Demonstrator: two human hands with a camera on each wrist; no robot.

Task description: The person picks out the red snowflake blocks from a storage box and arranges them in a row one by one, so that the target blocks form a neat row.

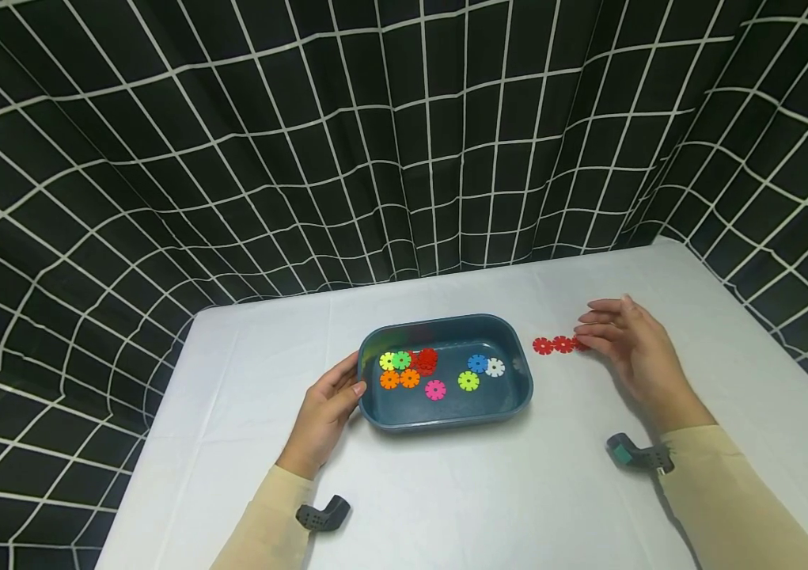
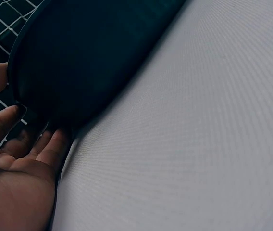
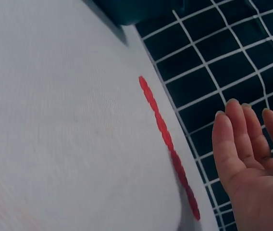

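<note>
A dark blue-green plastic tray [image 1: 446, 425] lies on the white table. My left hand [image 1: 325, 412] grips its left end, thumb at the rim and fingers against the outer wall, as the left wrist view also shows. Inside lie flat notched snowflake discs: orange [image 1: 390, 380], pink [image 1: 435, 389], blue [image 1: 477, 363], white [image 1: 495, 366], yellow-green [image 1: 468, 381] and a group of red discs [image 1: 428, 359]. To the tray's right, a row of joined red discs [image 3: 161, 127] lies on the cloth. My right hand [image 1: 627, 348] hovers over its right end with relaxed fingers, holding nothing.
White cloth covers the table [image 1: 439, 491]. A black curtain with a white grid [image 1: 404, 158] hangs behind the table and at its sides. Dark camera mounts sit on the left wrist [image 1: 324, 514] and right wrist [image 1: 639, 455].
</note>
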